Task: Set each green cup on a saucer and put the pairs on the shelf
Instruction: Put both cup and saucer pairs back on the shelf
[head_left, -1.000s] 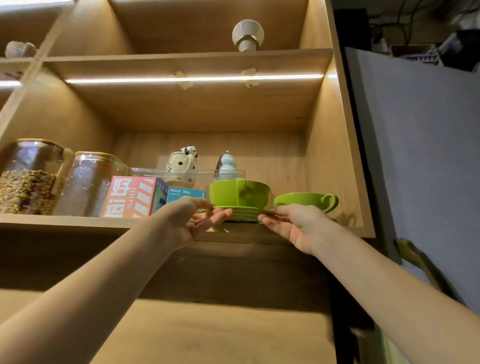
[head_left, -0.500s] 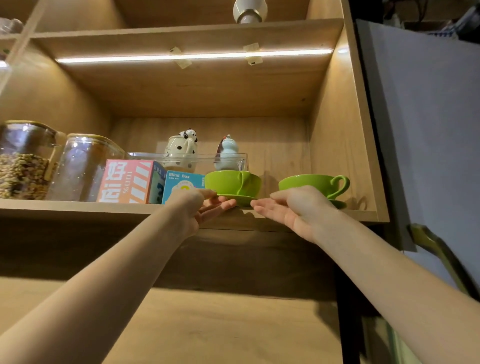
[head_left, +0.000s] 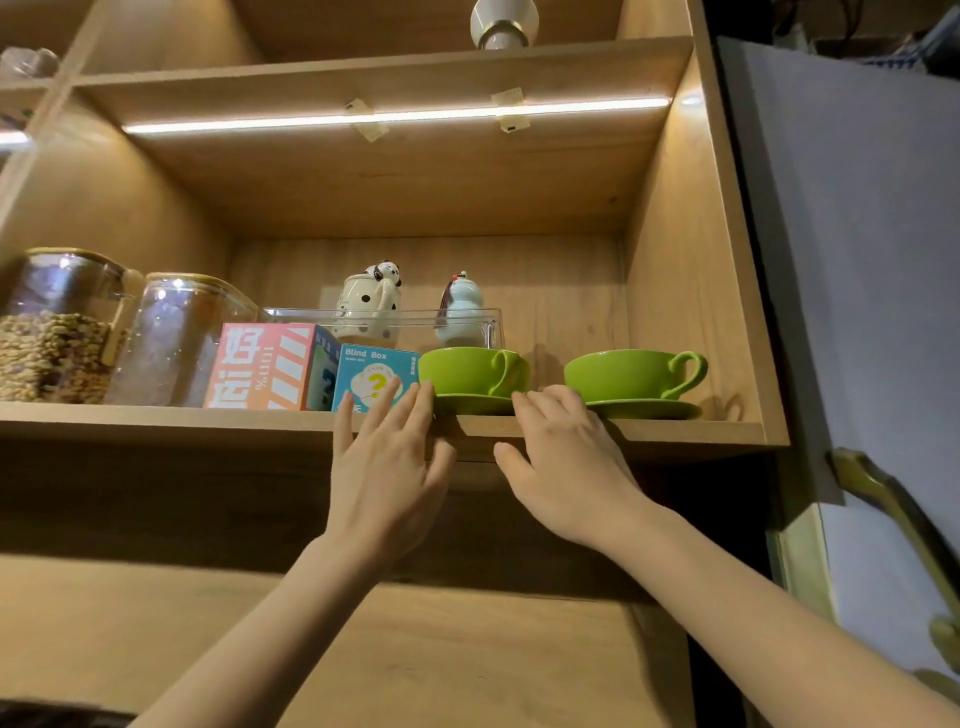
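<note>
Two green cups stand on green saucers on the wooden shelf. The left cup sits on its saucer near the shelf's front edge, handle turned toward me. The right cup rests on its saucer, handle pointing right. My left hand is flat with fingers spread, fingertips at the left rim of the left saucer. My right hand is also flat and empty, fingertips at that saucer's right rim, partly covering the right saucer's left edge.
Left of the cups stand a blue "Blind Box" carton, a pink striped box and two glass jars. A clear tray with two ceramic figures sits behind. A grey fridge door is at the right.
The cup and saucer pair went from being held at the shelf edge to standing on the shelf. Both hands let go and turned from palms-up to flat, fingers spread.
</note>
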